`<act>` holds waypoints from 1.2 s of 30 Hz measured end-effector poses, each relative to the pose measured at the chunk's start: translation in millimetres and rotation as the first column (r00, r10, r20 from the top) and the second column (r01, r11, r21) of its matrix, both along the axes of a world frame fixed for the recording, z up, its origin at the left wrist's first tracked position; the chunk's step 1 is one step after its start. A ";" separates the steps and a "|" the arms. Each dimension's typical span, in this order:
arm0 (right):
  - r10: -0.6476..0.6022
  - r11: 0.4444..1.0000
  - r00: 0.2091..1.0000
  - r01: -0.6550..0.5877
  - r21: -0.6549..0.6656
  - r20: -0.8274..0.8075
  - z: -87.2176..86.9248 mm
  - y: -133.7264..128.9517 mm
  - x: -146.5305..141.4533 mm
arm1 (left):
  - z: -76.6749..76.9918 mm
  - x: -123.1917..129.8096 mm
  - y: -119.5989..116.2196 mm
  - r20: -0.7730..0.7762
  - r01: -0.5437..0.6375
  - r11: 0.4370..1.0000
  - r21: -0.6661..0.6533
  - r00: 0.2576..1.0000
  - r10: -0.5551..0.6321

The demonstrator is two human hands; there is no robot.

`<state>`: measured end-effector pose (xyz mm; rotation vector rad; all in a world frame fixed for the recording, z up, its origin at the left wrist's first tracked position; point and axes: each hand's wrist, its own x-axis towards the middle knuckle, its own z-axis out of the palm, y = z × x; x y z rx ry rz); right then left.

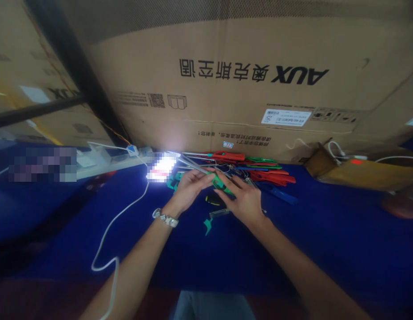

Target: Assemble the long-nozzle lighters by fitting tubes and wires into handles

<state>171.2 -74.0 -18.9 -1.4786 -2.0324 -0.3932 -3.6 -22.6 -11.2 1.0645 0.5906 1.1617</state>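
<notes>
Both hands are closed on a green long-reach lighter (218,181), whose metal tube points up and to the left. My left hand (192,189) pinches it where the tube meets the green body. My right hand (244,198) wraps its fingers round the handle end, hiding part of it. Just below lie a yellow-and-black tool (213,200), partly covered, and a small clear, narrow part (219,213). Nearer to me is a loose green trigger-shaped piece (207,226). More green parts (174,181) lie beside my left hand.
Red, green and blue lighters (273,177) are piled behind my hands. A bright blurred lamp or screen (163,166) stands left, its white cable (105,240) crossing the blue table (193,266). A power strip (106,166) and large cardboard box (226,102) line the back; a smaller box (359,174) stands right.
</notes>
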 end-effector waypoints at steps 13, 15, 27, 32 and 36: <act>0.147 0.985 0.896 -0.170 -0.017 -0.419 -1.3 -2.0 2.9 | -0.4 -4.9 2.1 0.092 0.042 0.999 0.008 0.995 -0.043; 0.077 0.996 0.894 -0.091 -0.011 -0.442 -0.9 -2.2 -1.2 | -0.3 -3.7 1.1 0.079 0.035 0.999 0.010 0.996 -0.036; -0.185 0.983 0.938 0.173 -0.066 -0.292 8.7 1.1 -6.7 | 2.5 -1.5 -0.1 0.087 -0.051 0.998 0.025 0.995 0.049; 0.021 0.997 0.945 -0.044 -0.063 -0.325 4.8 4.9 -1.2 | 2.0 -2.1 0.4 0.117 -0.041 0.999 0.010 0.992 0.039; 0.070 0.973 0.882 -0.163 -0.163 -0.466 2.2 5.5 2.3 | 1.0 -3.6 1.6 0.124 -0.042 0.999 -0.013 0.991 0.043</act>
